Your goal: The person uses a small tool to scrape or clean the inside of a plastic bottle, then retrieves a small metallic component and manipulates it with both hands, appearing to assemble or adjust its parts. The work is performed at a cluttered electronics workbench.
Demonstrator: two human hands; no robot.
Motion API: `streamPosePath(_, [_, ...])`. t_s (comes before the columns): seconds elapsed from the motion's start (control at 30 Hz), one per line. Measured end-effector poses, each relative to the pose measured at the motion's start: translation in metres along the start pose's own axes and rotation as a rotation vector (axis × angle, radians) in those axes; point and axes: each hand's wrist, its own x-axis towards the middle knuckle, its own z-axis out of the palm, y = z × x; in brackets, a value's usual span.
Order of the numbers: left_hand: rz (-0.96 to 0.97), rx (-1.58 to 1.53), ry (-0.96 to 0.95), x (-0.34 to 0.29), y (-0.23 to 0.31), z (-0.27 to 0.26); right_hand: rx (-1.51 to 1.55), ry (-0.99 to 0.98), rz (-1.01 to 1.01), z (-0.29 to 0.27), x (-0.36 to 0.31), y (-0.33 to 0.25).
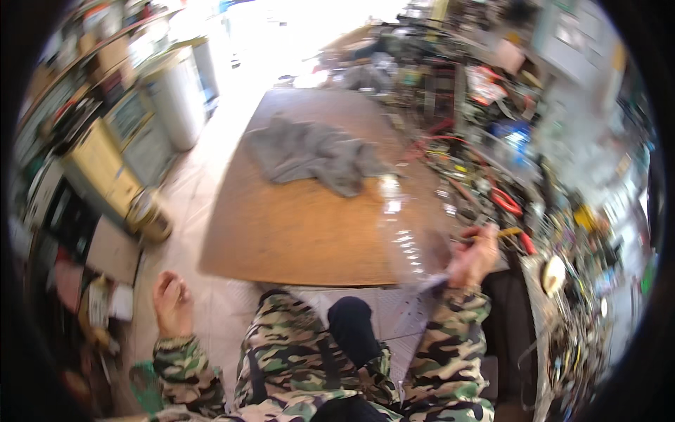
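Off the table's left side, my left hand (173, 304) is raised with its palm up, fingers loosely curled and nothing in it. At the table's near right corner, my right hand (474, 259) is closed, smeared by motion. A clear, shiny plastic sheet or bag (409, 252) runs from this hand over the table edge, and its fingers seem to hold it. Close beyond the fingers lies a thin yellow thing (509, 231) with a red end; whether they touch it I cannot tell. A crumpled grey cloth (309, 151) rests on the brown wooden table (302, 243).
Tools and small parts crowd the right side, among them red-handled pliers or scissors (505, 202). Cabinets (105, 165), a white drum-like bin (172, 95) and a metal can (149, 216) line the left. A dark seat (508, 330) stands by my right arm.
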Motion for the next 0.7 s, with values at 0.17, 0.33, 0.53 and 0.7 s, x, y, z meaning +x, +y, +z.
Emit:
streamPosePath(0.17, [-0.282,0.135,0.307,0.010,-0.073,-0.102,-0.077,0.118,-0.096,-0.015,0.011,0.002])
streamPosePath(0.33, [-0.529,0.188,0.451,0.025,-0.206,-0.187,-0.309,0.225,-0.171,-0.028,0.035,0.015])
streamPosePath(0.53, [-0.411,0.309,0.279,0.149,-0.356,-0.197,-0.376,0.261,-0.255,-0.028,0.035,0.005])
streamPosePath(0.7, [-0.616,0.585,0.271,0.237,-0.382,-0.152,-0.484,0.214,-0.288,-0.026,0.010,-0.002])
